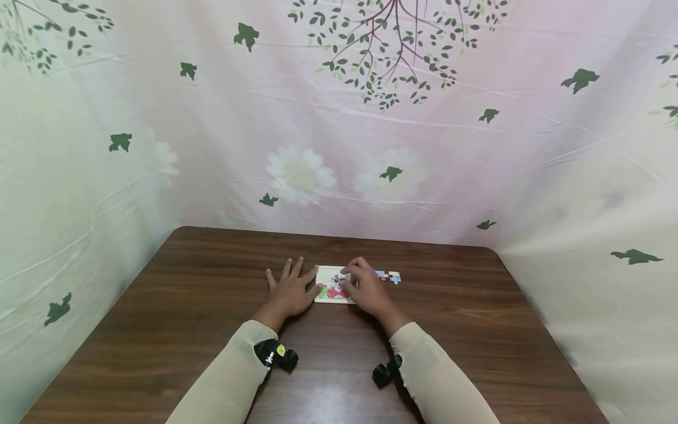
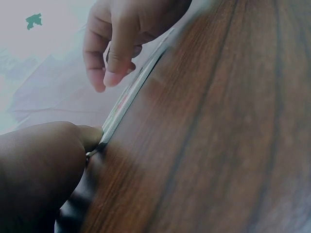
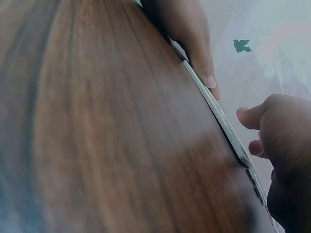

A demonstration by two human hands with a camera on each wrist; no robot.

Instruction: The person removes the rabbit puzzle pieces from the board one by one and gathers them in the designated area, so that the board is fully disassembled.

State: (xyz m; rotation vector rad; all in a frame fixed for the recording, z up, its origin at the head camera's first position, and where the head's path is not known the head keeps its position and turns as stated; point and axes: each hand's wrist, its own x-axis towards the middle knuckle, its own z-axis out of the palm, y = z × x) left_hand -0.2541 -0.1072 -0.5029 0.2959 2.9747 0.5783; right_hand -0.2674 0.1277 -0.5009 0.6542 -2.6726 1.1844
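Touching puzzle board with wide-spread left hand near tabletop's far edge, curving right hand above it, not showing whether holding anything

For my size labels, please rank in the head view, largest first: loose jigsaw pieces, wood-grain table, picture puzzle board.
1. Wood-grain table
2. Picture puzzle board, partly hidden by the right hand
3. Loose jigsaw pieces

Brown table (wood-grained), puzzle board on top, puzzle pieces.
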